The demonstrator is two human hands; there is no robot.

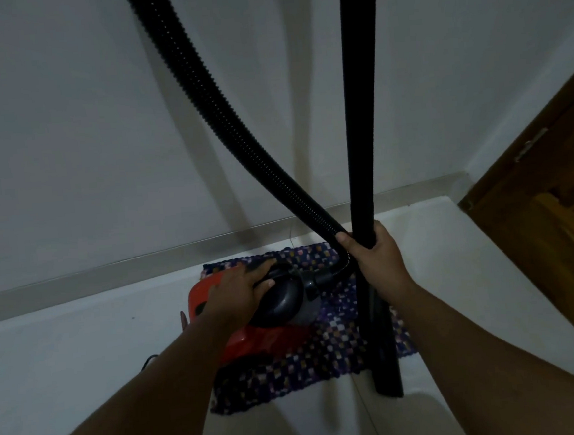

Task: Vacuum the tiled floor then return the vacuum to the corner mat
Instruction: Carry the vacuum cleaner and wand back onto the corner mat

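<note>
A red and dark grey canister vacuum [285, 306] sits on a purple checked mat [339, 333] by the wall. My left hand [243, 289] lies on top of the vacuum body, fingers spread over its dark dome. My right hand [374, 255] grips the upright black wand [359, 108], whose lower end [387, 374] stands at the mat's right edge. A black ribbed hose [214, 103] curves from the top of the view down to the vacuum's front.
White tiled floor [67, 365] surrounds the mat. A white wall [83, 130] with a grey skirting strip [111, 269] runs behind it. A brown wooden door [553, 213] stands at the right. A thin cord [149, 360] lies left of the vacuum.
</note>
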